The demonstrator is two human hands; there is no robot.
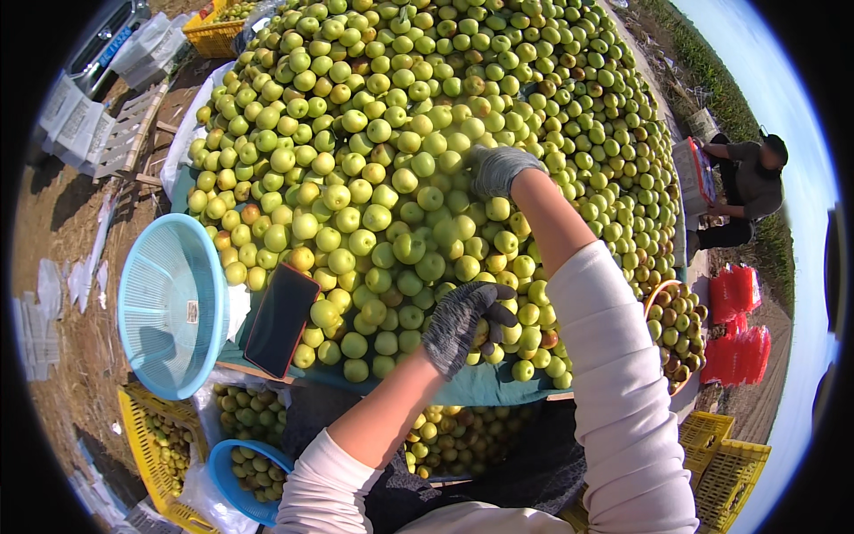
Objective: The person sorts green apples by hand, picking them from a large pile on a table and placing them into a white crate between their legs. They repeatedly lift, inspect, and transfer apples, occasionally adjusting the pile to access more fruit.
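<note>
A big heap of round yellow-green fruit (pixel 356 191), looking like jujubes, some with brown patches, covers the table before me. My left hand (pixel 464 322), in a dark grey knit glove, is low over the heap's near edge. Its fingers are curled, and a green jujube (pixel 481 333) shows partly within them. Farther in, my right hand (pixel 503 169), in a lighter grey glove, reaches into the middle of the heap. Its fingertips and the fruit around them are blurred, so its grip is hidden.
A light blue plastic basket (pixel 173 307) and a dark flat phone or tablet (pixel 282 319) lie at left. Below are a yellow crate (pixel 133 427) and a blue basin (pixel 218 472). A wicker basket (pixel 652 298) of fruit and a person (pixel 761 182) holding a box are at right.
</note>
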